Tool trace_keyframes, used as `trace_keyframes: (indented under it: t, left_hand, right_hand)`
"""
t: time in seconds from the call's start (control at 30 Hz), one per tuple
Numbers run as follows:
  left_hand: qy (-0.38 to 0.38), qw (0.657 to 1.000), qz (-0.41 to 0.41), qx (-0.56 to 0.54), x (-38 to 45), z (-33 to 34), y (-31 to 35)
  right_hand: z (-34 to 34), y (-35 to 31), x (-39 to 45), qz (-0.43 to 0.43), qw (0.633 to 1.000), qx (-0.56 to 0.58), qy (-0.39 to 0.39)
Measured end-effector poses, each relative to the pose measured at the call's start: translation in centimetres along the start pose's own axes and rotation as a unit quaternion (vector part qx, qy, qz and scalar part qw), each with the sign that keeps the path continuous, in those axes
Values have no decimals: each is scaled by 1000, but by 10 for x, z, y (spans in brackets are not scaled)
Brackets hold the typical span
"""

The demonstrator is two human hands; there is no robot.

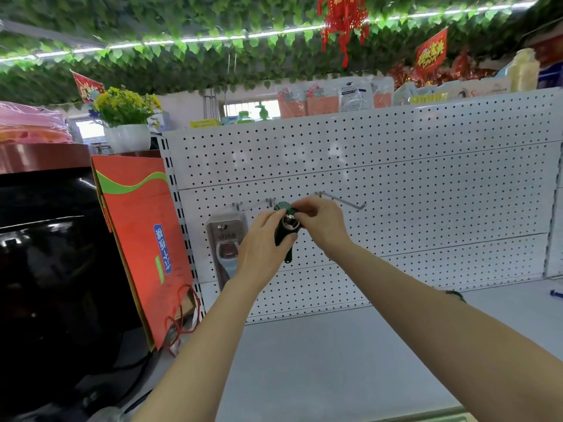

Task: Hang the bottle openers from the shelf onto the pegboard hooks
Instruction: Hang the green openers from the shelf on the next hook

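- Left hand [265, 239]: raised before the pegboard [396, 184], fingers and thumb curled round the body of a dark green bottle opener [285, 231], gripping it from its left side.
- Right hand [320, 222]: just right of the left hand, fingertips pinching the opener's upper end near its metal ring; both hands clamp the same piece.
- Bottle opener: lies between the two hands, its long axis close to upright, the head up toward the hooks and the tail hanging below the left thumb.
- Middle hook [270, 202]: just above and behind the opener's head, directly over the gap between the hands. Whether the opener already touches it cannot be told.
- Governing relation: the opener's hanging end sits just below the hook, so the coming move is judged a short lift and slide onto it. The right hand, at the head, is the nearer hand.
- Long hook [341, 200]: up and right of the right hand, bare.
- Packaged opener [227, 248]: already hung from the left hook [237, 205], just left of the left hand.
- Shelf [335, 360]: below both forearms.
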State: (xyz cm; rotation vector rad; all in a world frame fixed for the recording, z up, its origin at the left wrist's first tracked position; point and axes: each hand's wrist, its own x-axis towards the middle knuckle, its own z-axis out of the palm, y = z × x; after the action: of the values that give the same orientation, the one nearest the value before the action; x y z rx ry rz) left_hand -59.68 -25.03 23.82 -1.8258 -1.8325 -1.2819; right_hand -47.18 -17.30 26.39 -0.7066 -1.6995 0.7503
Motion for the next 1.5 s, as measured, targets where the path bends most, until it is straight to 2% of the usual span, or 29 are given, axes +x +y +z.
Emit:
trace_keyframes:
  t: [0.3,0.43,0.57,0.63,0.73,0.87,1.17,1.5]
  left_hand:
    - [7,999,2,51,-19,2,0]
    - [52,994,1,98,-44,16,2]
    - [104,982,66,142,-72,31,11]
    - [106,978,115,141,-82,40,23]
    - [86,974,161,136,-91,61,48]
    - [49,976,176,122,-99,107,88]
    - [-86,989,79,92,-112,231,155]
    - [-233,965,34,113,-88,352,159]
  right_hand:
    - [-13,13,-24,-113,981,-152,35]
    - [-33,33,-46,-152,956,-248,31]
    - [-62,55,-67,-182,935,-305,16]
    - [-79,67,-76,-177,932,-315,12]
    - [-112,85,-88,-155,931,-331,4]
    - [-166,113,-106,-130,926,-354,0]
    - [-293,182,-134,-53,912,-407,0]
    - [-370,265,-122,24,892,-451,5]
